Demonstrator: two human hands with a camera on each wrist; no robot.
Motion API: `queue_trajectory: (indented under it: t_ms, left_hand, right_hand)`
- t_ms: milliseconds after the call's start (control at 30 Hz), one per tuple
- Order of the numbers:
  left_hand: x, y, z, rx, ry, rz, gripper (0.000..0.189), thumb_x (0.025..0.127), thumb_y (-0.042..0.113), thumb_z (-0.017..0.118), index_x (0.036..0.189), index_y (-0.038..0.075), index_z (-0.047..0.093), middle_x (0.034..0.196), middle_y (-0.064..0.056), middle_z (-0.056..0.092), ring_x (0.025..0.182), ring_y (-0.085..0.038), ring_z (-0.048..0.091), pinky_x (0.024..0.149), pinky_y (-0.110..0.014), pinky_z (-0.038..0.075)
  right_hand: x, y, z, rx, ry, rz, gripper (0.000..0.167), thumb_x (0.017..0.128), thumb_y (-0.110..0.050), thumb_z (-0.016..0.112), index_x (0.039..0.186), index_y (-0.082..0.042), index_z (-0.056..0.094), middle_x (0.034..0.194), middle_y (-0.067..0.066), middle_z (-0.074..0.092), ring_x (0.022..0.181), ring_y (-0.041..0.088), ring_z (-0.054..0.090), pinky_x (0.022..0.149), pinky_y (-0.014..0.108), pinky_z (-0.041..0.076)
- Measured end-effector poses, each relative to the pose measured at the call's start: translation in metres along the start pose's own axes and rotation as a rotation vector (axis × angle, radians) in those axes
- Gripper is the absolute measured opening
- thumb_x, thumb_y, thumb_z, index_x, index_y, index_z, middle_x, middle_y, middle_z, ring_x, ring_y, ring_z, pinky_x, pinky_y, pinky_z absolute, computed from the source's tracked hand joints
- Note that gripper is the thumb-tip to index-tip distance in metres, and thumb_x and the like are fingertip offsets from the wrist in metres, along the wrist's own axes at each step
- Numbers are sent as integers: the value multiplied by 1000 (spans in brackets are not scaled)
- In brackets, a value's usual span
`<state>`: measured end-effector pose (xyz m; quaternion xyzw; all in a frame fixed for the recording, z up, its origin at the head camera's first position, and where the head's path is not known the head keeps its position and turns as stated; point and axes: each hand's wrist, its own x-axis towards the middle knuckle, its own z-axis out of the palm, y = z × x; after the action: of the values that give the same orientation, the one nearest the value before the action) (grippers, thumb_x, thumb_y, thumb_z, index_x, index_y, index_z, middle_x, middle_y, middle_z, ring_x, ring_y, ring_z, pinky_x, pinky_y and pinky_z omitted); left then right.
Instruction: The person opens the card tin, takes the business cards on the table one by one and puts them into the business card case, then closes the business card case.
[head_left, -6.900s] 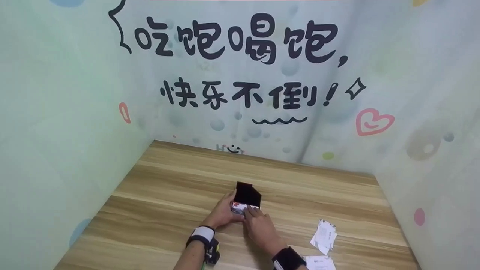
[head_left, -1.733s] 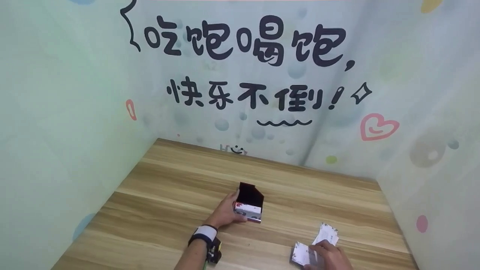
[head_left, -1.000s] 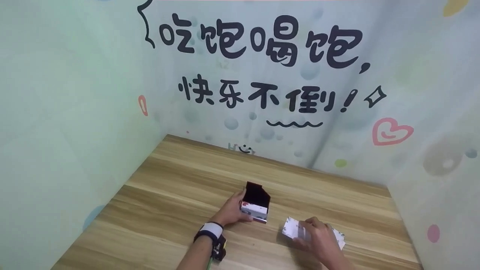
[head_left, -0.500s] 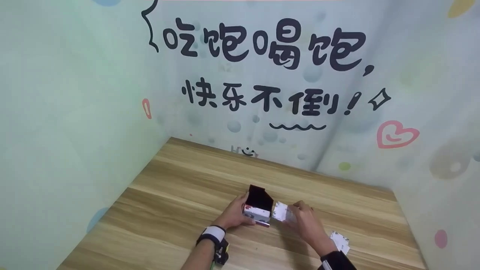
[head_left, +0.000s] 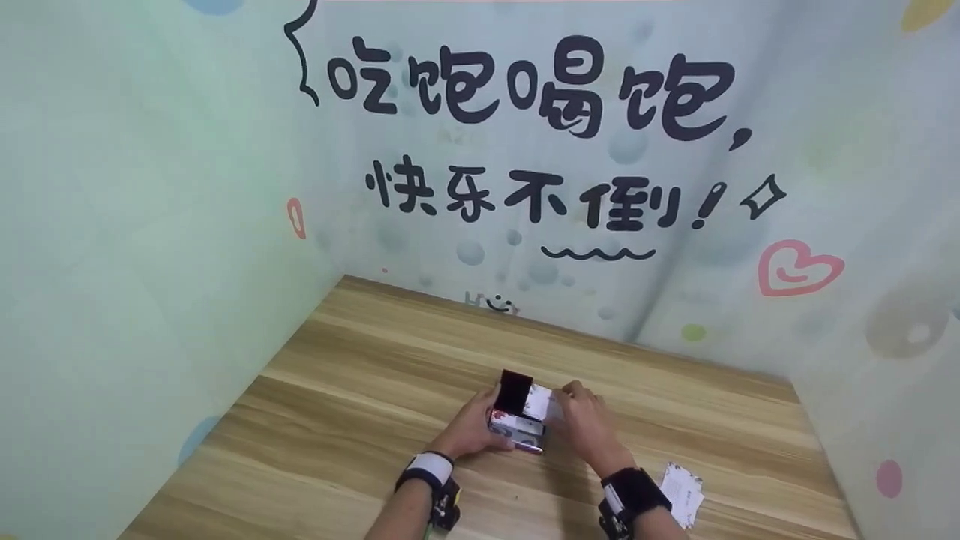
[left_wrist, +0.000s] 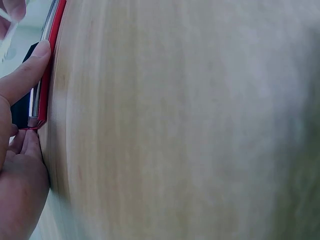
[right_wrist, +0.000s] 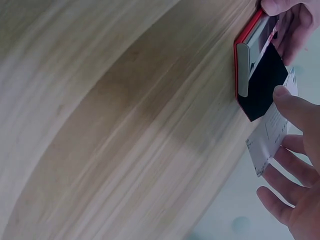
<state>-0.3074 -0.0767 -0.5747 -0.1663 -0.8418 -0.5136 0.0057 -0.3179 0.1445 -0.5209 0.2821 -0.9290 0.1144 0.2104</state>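
My left hand (head_left: 472, 426) grips a business card case (head_left: 514, 390) by its left side, its lid flap up. The case has a red outer cover, a black lining and a metal frame, seen in the right wrist view as a silver edge (right_wrist: 243, 70). A floral-print layer shows inside it. My right hand (head_left: 589, 427) pinches a white printed business card (right_wrist: 265, 142) between thumb and fingers. The card overlaps the black flap in the head view, above the case's tray. In the left wrist view, my left thumb (left_wrist: 30, 70) presses on the metal frame.
Several white cards (head_left: 681, 491) lie overlapped on the wooden table (head_left: 360, 390) to the right, beside my right forearm. Printed curtain walls (head_left: 480, 150) close off the back and both sides. Each wrist wears a strapped camera (head_left: 444, 504).
My right hand left the case, took a card from the table's right side and brought it left to the case. My left hand has kept hold of the case.
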Motion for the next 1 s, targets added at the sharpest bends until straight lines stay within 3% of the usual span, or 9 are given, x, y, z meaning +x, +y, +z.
queue_trajectory:
  t_ms: [367,600,833,1000]
  left_hand:
    - [2,-2,0,-6,-5,31,112,67,12,90,155,-6,23,154,-30,38,142,-45,38,121,-56,28]
    - [2,-4,1,3,11,56,111,66,13,91,156,-1,28,152,-24,45,138,-40,43,121,-55,30]
    - [2,-4,1,-57,5,95,113,67,6,90,155,-9,20,157,-29,36,143,-42,38,121,-54,28]
    - [1,-1,1,-44,3,62,115,67,6,89,156,-6,17,158,-29,33,144,-42,36,122,-54,28]
  right_hand:
    - [13,-17,19,-71,8,5,44,72,-21,88,106,0,69,101,15,64,89,30,64,76,44,55]
    - [14,-28,29,-62,-2,-14,51,69,-23,89,109,2,69,104,17,65,93,31,65,78,47,56]
    - [15,-32,33,-92,14,-10,47,69,-15,88,109,4,70,100,16,65,91,31,66,75,45,55]
    - [15,-34,36,-118,8,-11,46,70,-15,87,110,4,71,101,17,65,92,32,67,75,47,56]
